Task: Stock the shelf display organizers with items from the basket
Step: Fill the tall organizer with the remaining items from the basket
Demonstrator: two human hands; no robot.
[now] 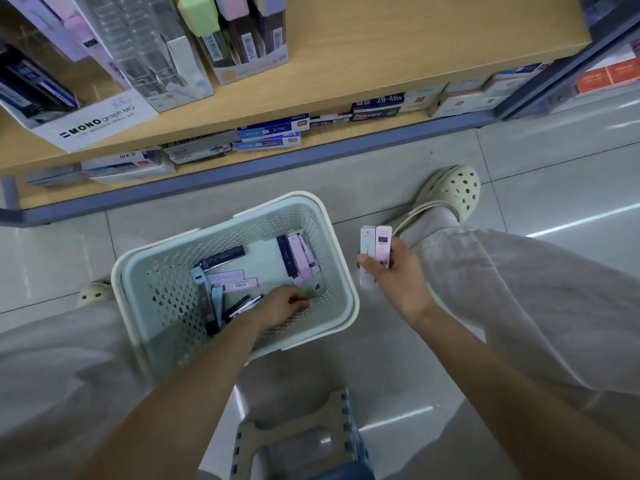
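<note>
A pale green perforated basket (166, 306) stands on the floor between my legs, holding several slim boxed items in pink, light blue and dark colours (298, 258). My left hand (282, 306) reaches down inside it near the bottom, fingers curled among the packs; whether it grips one I cannot tell. To the right of the basket, my right hand (394, 271) holds two slim boxes (374, 244), one white and one pink, upright. On the wooden shelf above stand display organizers (242, 39), among them a clear one (149, 57) and a white "MONO graph MG" one (97, 123).
The wooden shelf (381, 57) has bare surface at its right. Below it a lower shelf holds flat boxes (270, 133). A folding step stool (298, 441) sits under me. My feet in pale clogs (450, 192) rest on the grey tiled floor.
</note>
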